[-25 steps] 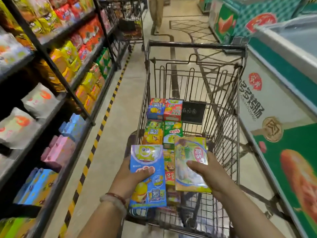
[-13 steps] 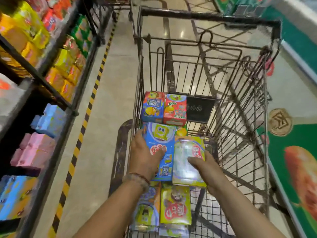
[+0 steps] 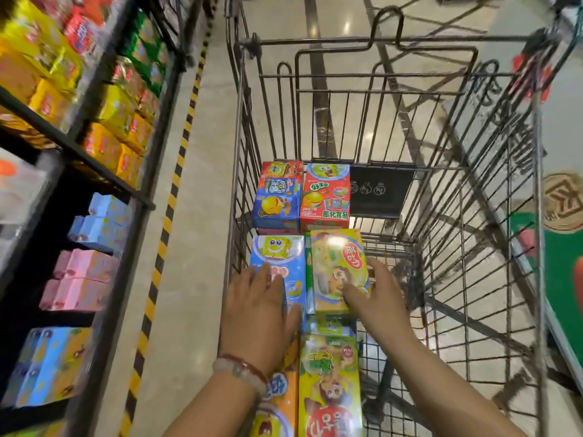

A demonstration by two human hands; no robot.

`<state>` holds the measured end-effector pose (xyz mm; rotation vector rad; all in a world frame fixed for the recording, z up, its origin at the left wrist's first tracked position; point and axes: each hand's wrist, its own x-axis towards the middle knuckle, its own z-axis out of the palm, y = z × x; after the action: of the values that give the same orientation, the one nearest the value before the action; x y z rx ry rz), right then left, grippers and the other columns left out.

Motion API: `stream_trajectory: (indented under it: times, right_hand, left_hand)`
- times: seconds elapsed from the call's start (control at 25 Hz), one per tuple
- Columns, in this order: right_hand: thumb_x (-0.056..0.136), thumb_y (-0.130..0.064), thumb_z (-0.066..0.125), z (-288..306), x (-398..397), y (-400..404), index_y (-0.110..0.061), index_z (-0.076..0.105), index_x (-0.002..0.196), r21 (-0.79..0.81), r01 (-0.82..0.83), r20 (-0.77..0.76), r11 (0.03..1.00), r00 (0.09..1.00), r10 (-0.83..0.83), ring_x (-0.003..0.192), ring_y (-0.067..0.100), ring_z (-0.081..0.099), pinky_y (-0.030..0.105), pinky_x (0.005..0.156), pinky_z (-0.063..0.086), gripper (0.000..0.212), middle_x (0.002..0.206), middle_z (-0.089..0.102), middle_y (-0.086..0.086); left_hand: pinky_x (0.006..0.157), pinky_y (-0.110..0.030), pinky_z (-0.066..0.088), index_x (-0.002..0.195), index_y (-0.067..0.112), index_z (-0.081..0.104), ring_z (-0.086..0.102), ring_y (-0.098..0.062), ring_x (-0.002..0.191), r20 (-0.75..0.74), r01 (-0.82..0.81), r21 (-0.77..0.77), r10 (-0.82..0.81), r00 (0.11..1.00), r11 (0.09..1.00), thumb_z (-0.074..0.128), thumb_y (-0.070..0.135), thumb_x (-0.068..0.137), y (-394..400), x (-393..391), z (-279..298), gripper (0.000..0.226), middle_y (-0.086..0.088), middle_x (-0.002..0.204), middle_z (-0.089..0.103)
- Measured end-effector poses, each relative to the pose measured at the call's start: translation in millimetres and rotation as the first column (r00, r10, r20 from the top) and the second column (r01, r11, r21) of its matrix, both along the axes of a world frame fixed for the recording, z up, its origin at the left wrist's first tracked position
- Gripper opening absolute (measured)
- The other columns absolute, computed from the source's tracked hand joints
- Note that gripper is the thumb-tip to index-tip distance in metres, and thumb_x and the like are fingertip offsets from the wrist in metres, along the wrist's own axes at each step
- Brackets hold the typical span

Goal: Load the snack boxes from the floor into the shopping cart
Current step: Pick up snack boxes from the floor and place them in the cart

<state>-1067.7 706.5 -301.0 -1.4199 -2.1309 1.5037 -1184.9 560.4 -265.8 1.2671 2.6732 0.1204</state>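
I see left hand (image 3: pixel 258 305) flat on blue box (image 3: pixel 279 263) | right hand (image 3: pixel 375 294) gripping green box (image 3: pixel 336 263) | inside cart (image 3: pixel 479 216) | shelves (image 3: pixel 94 152) left

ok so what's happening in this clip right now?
A person is loading snack boxes into a wire shopping cart in a store aisle. The left hand lies flat on a blue snack box; the right hand holds a yellow-green snack box beside it. Both boxes lie on the row along the cart's left side, behind a blue and red box and a red box.
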Motion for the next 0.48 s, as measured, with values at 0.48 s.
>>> stream_trajectory:
  times: [0.48]
  right_hand:
    - [0.086, -0.044, 0.061, -16.2, -8.2, -2.9, -0.027, 0.023, 0.149, 0.226, -0.265, 0.094, 0.937, 0.964, 0.249, 0.131, 0.020, 0.038, 0.034, 0.105, 0.035, 0.076, 0.142, 0.043, -0.001]
  left_hand:
    - [0.105, -0.053, 0.030, 0.137, 0.013, 0.045, 0.035, -0.041, 0.134, 0.147, 0.075, -0.101, -0.059, 0.987, 0.992, 0.036, 0.061, 0.076, 14.0, -22.6, -26.0, 0.078, -0.021, 0.144, 0.038]
